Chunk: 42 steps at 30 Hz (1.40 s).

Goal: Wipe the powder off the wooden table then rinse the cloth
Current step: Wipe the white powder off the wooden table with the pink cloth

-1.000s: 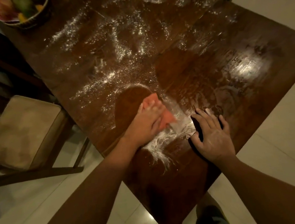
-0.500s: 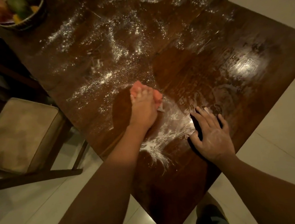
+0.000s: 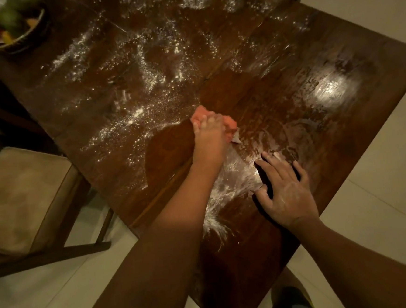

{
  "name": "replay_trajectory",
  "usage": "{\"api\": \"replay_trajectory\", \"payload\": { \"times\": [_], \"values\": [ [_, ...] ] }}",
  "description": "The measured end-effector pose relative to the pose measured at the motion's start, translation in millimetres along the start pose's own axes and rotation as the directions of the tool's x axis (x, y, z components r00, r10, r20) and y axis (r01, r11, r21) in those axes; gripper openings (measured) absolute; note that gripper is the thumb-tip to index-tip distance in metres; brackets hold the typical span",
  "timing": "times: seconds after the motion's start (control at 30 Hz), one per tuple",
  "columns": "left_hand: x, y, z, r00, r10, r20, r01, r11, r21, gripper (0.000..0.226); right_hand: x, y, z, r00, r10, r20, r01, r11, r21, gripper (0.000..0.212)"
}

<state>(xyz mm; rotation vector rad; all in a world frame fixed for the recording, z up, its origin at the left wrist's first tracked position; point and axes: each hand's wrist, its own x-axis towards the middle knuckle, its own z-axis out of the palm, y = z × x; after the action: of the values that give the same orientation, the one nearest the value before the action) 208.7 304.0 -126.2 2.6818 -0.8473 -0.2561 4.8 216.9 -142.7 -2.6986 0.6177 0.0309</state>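
Observation:
A dark wooden table point(image 3: 286, 57) is strewn with white powder point(image 3: 152, 72) across its far and left parts, and a thicker swept streak lies near the front edge. My left hand point(image 3: 209, 138) presses an orange cloth point(image 3: 200, 112) down onto the table's middle, fingers curled over it. A wiped bare patch lies just left of that hand. My right hand point(image 3: 285, 191) lies flat on the table near the front edge, fingers spread, holding nothing.
A bowl of fruit point(image 3: 9, 23) stands at the table's far left corner. A cushioned wooden chair point(image 3: 20, 197) stands on the left of the table. Pale floor tiles point(image 3: 383, 200) surround the table. Chair legs show at the top right.
My left hand has pushed the cloth away from me and to the left, from the swept streak toward the table's middle. My right hand has stayed put.

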Motion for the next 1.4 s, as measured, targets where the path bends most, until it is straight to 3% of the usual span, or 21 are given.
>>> {"api": "replay_trajectory", "payload": {
  "times": [0.1, 0.2, 0.27, 0.37, 0.43, 0.53, 0.63, 0.73, 0.8, 0.87, 0.93, 1.0, 1.1, 1.2, 1.27, 1.33, 1.4],
  "values": [
    [-30, 1, -3, 0.958, 0.270, 0.103, -0.262, 0.961, -0.085, 0.048, 0, 1, 0, 1.000, 0.002, 0.012, -0.001, 1.000, -0.005, 0.061],
    [-55, -39, -16, 0.921, 0.368, 0.129, -0.346, 0.924, -0.164, 0.044, -1, 1, 0, 1.000, 0.001, 0.013, 0.000, 1.000, -0.008, 0.060],
    [-44, -65, -22, 0.963, 0.261, 0.066, -0.250, 0.959, -0.134, 0.041, 0, 2, 1, 1.000, 0.004, 0.016, -0.004, 1.000, -0.012, 0.061],
    [-13, -60, -24, 0.997, -0.069, -0.043, 0.065, 0.994, -0.088, 0.041, 1, 3, 1, 1.000, 0.009, 0.022, -0.009, 1.000, -0.013, 0.060],
    [-4, -39, -14, 0.995, -0.088, -0.046, 0.084, 0.993, -0.082, 0.042, 1, 3, 2, 1.000, 0.012, 0.021, -0.011, 1.000, -0.008, 0.060],
    [-26, -12, -2, 0.985, 0.162, 0.059, -0.153, 0.979, -0.138, 0.043, 2, 2, 2, 1.000, 0.017, 0.007, -0.017, 1.000, -0.006, 0.061],
    [-72, -16, -8, 0.892, 0.409, 0.193, -0.355, 0.898, -0.260, 0.052, 2, 0, 2, 1.000, 0.017, -0.012, -0.017, 1.000, -0.002, 0.062],
    [-94, -52, -14, 0.825, 0.520, 0.220, -0.443, 0.837, -0.321, 0.049, 1, 0, 1, 1.000, 0.017, -0.025, -0.017, 1.000, -0.009, 0.062],
    [-84, -78, -18, 0.892, 0.431, 0.136, -0.378, 0.877, -0.295, 0.040, 1, 0, 0, 1.000, 0.019, -0.015, -0.019, 1.000, -0.007, 0.063],
    [-72, -80, -21, 0.975, 0.213, 0.058, -0.189, 0.941, -0.280, 0.044, 1, 0, 1, 1.000, 0.020, -0.009, -0.020, 1.000, 0.000, 0.063],
    [-64, -54, -19, 0.999, 0.025, 0.028, -0.017, 0.965, -0.261, 0.049, 2, 0, 1, 1.000, 0.028, -0.006, -0.028, 1.000, 0.011, 0.062],
    [-62, -20, -9, 0.998, -0.021, 0.052, 0.034, 0.964, -0.262, 0.050, 2, 0, 2, 0.999, 0.034, -0.009, -0.034, 0.999, 0.020, 0.063],
    [-78, 10, 8, 0.954, 0.221, 0.203, -0.172, 0.957, -0.233, 0.061, 1, -1, 3, 0.999, 0.037, -0.036, -0.036, 0.999, 0.030, 0.063],
    [-102, -10, 4, 0.819, 0.499, 0.282, -0.428, 0.860, -0.277, 0.056, 2, 1, 2, 0.999, 0.030, -0.039, -0.029, 0.999, 0.024, 0.062],
    [-114, -42, -9, 0.742, 0.590, 0.317, -0.492, 0.801, -0.341, 0.048, 2, 1, 2, 0.999, 0.024, -0.032, -0.024, 0.999, 0.021, 0.063],
    [-116, -78, -25, 0.781, 0.553, 0.291, -0.451, 0.821, -0.350, 0.040, 3, 1, 2, 0.999, 0.022, -0.028, -0.022, 1.000, 0.019, 0.064],
    [-107, -98, -34, 0.934, 0.302, 0.192, -0.227, 0.915, -0.335, 0.043, 3, 0, 3, 0.999, 0.025, -0.033, -0.025, 1.000, 0.014, 0.063]
  ]
}}
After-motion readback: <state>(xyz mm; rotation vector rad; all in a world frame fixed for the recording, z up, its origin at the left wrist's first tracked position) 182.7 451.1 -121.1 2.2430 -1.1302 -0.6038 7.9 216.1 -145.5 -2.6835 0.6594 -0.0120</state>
